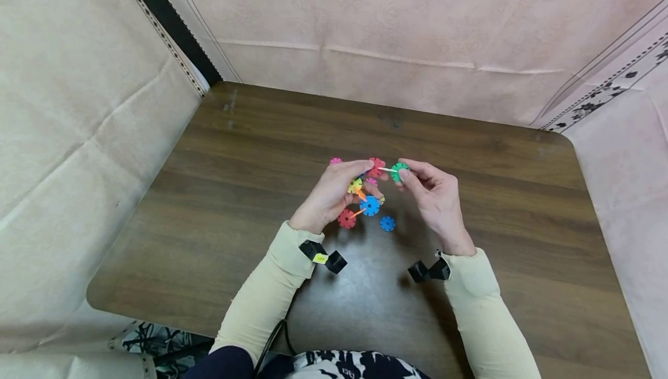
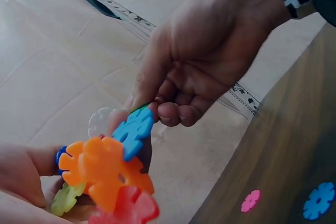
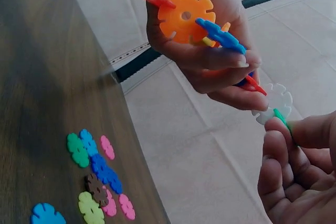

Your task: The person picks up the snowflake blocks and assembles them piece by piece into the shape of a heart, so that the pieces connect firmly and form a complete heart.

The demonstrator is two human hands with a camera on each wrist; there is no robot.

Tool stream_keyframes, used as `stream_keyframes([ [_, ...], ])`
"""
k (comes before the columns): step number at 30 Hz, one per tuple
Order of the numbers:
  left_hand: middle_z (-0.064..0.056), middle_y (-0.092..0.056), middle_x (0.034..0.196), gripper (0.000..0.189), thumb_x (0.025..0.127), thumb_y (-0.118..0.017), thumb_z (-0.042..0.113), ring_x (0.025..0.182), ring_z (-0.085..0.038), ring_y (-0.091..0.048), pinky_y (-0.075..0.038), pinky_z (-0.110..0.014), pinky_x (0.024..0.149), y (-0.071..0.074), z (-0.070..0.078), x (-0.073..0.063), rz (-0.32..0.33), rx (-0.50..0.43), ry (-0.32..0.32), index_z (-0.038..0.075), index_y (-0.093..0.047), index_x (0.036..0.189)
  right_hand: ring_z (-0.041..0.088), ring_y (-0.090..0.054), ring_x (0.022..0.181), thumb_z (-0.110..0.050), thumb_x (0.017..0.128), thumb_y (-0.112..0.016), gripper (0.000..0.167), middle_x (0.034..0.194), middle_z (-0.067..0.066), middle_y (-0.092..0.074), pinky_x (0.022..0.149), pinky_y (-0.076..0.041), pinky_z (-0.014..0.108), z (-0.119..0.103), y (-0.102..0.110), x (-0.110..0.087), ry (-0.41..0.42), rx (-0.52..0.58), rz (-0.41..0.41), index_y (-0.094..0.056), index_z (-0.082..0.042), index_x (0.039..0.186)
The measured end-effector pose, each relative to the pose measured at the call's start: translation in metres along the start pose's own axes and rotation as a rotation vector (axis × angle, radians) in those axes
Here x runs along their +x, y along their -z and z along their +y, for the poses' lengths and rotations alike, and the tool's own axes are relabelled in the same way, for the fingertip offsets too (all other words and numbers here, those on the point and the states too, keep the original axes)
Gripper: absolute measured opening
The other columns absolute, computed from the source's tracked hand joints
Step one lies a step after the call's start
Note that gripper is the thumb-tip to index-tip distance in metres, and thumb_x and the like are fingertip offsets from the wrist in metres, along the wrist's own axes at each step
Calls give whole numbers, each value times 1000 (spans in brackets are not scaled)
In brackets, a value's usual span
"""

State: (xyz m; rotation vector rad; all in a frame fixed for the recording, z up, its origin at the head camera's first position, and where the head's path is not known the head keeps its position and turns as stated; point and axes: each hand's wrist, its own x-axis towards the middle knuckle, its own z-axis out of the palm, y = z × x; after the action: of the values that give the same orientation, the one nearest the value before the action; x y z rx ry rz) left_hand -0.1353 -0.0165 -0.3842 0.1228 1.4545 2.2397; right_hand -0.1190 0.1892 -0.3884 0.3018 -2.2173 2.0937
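Observation:
My left hand (image 1: 334, 190) grips a cluster of notched plastic discs slotted into each other. In it are a large orange disc (image 3: 186, 17), a blue disc (image 1: 370, 206), a red disc (image 1: 347, 218), a yellow disc (image 1: 355, 185) and a second red disc (image 1: 377, 167) near the fingertips. A clear white disc (image 3: 278, 98) juts from that second red disc toward my right hand (image 1: 435, 196). Between thumb and fingers, the right hand pinches a green disc (image 1: 399, 171), its edge meeting the white disc's rim. Fingers partly hide the cluster's middle.
Loose discs lie on the wooden table (image 1: 250, 193) below the hands: a blue one (image 1: 388, 223), a brown one (image 3: 96, 188), a yellow-green one (image 3: 93, 206), a green one (image 3: 77, 150) and several pink ones. Pale cloth (image 1: 391, 19) hangs behind the table.

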Motion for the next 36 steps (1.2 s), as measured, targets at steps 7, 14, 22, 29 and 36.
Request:
stream_keyframes([
  [7, -16, -72, 101, 39, 101, -52, 29, 90, -31, -71, -58, -34, 66, 6, 5, 0, -81, -86, 21, -6, -61, 117, 23, -69, 78, -11, 93, -66, 31, 92, 14, -72, 77, -57, 27, 4, 2, -1, 17, 70, -17, -62, 5, 119],
  [14, -20, -69, 106, 34, 99, -57, 24, 95, -33, -70, -57, -41, 79, 7, 5, -3, -184, -54, 9, -5, -62, 115, 26, -67, 80, -8, 93, -66, 29, 95, 11, -72, 76, -57, 27, 2, 6, -1, 42, 77, -28, -61, 6, 118],
  [22, -17, -72, 97, 33, 97, -60, 23, 85, -32, -71, -45, -46, 99, 6, 0, -2, -199, 99, 5, 0, -65, 120, 32, -68, 79, -11, 93, -66, 30, 92, 16, -72, 76, -57, 30, -11, 3, -4, 6, -36, -112, -61, 3, 119],
  [29, -16, -71, 102, 32, 95, -64, 23, 84, -27, -71, -46, -46, 98, 9, -2, 0, -89, 70, 3, 2, -66, 119, 29, -66, 78, -29, 102, -51, 33, 91, 17, -69, 77, -56, 35, 13, 14, 11, -43, -172, -158, -61, -3, 120],
  [36, -13, -69, 109, 36, 92, -68, 24, 90, -25, -70, -48, -44, 97, 14, 4, -4, -41, -157, 64, 4, -63, 121, 24, -55, 79, -34, 93, -67, 42, 96, 9, -61, 69, -51, 35, 56, 2, 23, -233, -678, -409, -61, -4, 122],
])
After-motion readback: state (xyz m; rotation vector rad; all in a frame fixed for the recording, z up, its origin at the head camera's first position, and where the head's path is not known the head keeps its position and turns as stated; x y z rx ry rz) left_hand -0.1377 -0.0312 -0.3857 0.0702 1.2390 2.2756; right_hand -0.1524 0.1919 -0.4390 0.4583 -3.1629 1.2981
